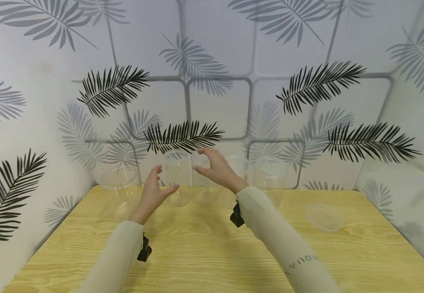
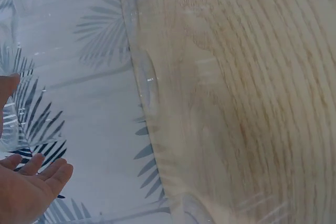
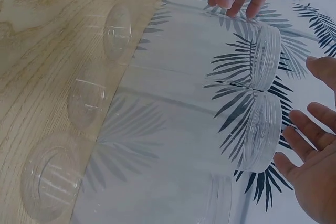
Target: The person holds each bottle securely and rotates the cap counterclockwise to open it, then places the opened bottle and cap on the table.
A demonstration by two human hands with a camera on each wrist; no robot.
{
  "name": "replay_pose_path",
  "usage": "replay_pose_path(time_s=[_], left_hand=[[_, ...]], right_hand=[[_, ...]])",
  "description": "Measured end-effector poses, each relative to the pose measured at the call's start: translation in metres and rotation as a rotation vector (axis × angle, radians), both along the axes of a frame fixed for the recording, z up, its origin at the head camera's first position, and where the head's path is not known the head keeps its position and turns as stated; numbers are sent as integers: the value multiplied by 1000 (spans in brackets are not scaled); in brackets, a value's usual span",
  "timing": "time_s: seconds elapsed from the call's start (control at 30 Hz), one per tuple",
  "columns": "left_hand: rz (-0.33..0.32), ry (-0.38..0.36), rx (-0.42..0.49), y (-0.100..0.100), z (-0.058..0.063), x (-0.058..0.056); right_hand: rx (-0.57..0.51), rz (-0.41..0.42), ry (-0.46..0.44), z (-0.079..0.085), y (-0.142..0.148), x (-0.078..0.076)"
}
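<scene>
Several clear plastic jars stand upright in a row at the table's back. My left hand (image 1: 152, 195) is held with thumb and fingers apart, just left of a tall slim jar (image 1: 178, 175). To the right of it stands a second slim jar (image 1: 204, 185). Near that jar's top, my right hand (image 1: 217, 167) is raised with its thumb spread from the fingers. In the right wrist view, the right hand (image 3: 312, 166) is beside the rims of two jars, one rim (image 3: 268, 59) and the other (image 3: 264, 132). Neither hand visibly grips anything; contact with the jars is hard to tell.
A wide jar (image 1: 119, 179) stands at the row's left end. Right of the slim jars are a wider jar (image 1: 238, 162), partly behind my right hand, and another (image 1: 270, 175). A round clear lid (image 1: 324, 217) lies on the wooden table (image 1: 197, 252). A leaf-patterned wall (image 1: 215, 106) rises behind.
</scene>
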State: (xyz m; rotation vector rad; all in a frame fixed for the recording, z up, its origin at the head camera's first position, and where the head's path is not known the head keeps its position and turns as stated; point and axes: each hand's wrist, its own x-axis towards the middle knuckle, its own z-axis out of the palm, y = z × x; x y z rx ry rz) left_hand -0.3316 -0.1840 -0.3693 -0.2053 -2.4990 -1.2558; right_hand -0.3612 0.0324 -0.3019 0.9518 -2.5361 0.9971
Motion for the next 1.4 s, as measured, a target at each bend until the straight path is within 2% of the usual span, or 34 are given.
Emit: replay_pose_path(time_s=[0.2, 0.53, 0.87, 1.13, 1.4], left_hand=[[15, -78, 13, -4, -4, -5], [-27, -134, 2, -5, -12, -14], [-32, -160, -11, -2, -11, -15], [-35, -169, -14, 1, -16, -20], [-35, -159, -24, 2, -19, -23]], right_hand=[[21, -12, 2, 2, -18, -7], [69, -72, 9, 3, -32, -11], [185, -159, 130, -4, -41, -18], [289, -215, 134, -3, -47, -17], [322, -214, 116, -1, -49, -13]])
